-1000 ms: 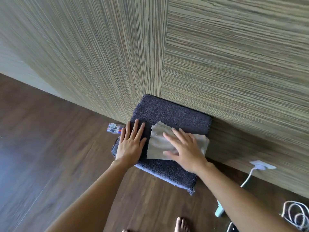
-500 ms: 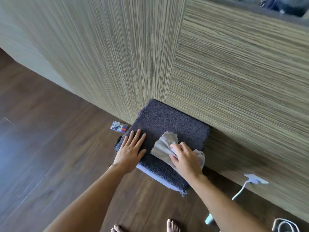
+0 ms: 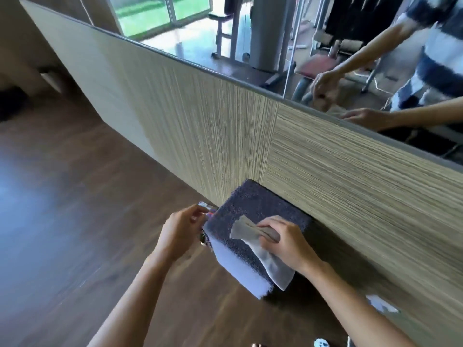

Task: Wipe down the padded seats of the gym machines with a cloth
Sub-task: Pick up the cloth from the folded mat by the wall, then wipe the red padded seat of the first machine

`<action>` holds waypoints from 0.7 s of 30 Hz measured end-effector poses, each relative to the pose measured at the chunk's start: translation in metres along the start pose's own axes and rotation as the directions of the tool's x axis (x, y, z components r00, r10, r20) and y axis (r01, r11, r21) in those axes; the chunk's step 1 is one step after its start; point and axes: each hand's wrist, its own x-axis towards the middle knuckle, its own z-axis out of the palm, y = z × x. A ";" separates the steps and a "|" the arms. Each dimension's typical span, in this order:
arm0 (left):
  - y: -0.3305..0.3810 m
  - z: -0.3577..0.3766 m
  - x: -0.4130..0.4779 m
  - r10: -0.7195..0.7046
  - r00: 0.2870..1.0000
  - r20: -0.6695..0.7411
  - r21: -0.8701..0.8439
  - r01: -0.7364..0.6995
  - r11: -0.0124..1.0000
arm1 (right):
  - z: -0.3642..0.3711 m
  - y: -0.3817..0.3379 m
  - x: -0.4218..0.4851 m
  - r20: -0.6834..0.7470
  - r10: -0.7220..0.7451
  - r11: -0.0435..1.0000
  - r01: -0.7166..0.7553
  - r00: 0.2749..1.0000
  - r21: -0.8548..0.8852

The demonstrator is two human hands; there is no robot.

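Where the cloth is lying: the beige cloth [image 3: 246,229] is sitting on top of the seat pad [image 3: 253,206]. It is bunching up toward the pad's right side, with one loose end spreading flat toward the pad's middle and the other hanging over the pad's near right corner.
Right hand: the right hand [image 3: 285,242] is resting on the pad's right half. Its fingers are curling together and clamping the bunched middle of the cloth against the pad's top.
Left hand: the left hand [image 3: 180,231] is sitting at the pad's left edge with its fingers bending inward and the thumb close to the fingertips. Blur is making it impossible to tell whether it is gripping anything.
Seat pad: it is showing a dark fuzzy top and a pale side facing the person.
Wall panel: the striped wooden panel [image 3: 350,186] is standing right behind the pad, touching its far edge.
Small packet: a colourful packet [image 3: 203,204] is lying just left of the pad's far left corner, too blurred to identify.
Mirror: the mirror [image 3: 250,41] above the panel behind the pad is reflecting two arms, a striped shirt and gym machines.
Floor: the dark wooden floor [image 3: 62,209] is stretching away to the left of the pad.
Plug: a white plug [image 3: 380,303] is showing to the right of the pad, blurred.
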 end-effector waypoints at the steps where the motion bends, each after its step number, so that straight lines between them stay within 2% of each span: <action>1: 0.003 -0.019 -0.011 0.012 0.999 -0.044 0.016 -0.012 1.000 | -0.007 -0.021 0.000 -0.003 -0.038 0.999 0.038 0.999 0.006; 4: 0.002 -0.071 -0.046 0.031 0.985 -0.170 0.078 -0.018 0.997 | -0.019 -0.082 0.004 -0.004 -0.201 0.979 0.201 0.980 0.026; 7: -0.007 -0.117 -0.089 0.008 0.956 -0.295 0.161 0.042 0.986 | -0.014 -0.135 0.016 0.030 -0.350 0.937 0.350 0.936 0.012; 11: -0.033 -0.162 -0.154 -0.078 0.898 -0.433 0.116 0.142 0.983 | 0.011 -0.206 0.030 0.090 -0.485 0.874 0.485 0.870 0.021; 16: -0.082 -0.203 -0.249 -0.204 0.768 -0.606 0.022 0.273 0.962 | 0.079 -0.288 0.038 0.186 -0.615 0.787 0.609 0.766 0.094; 21: -0.138 -0.227 -0.341 -0.354 0.602 -0.716 -0.087 0.426 0.900 | 0.167 -0.367 0.029 0.320 -0.730 0.675 0.712 0.604 0.196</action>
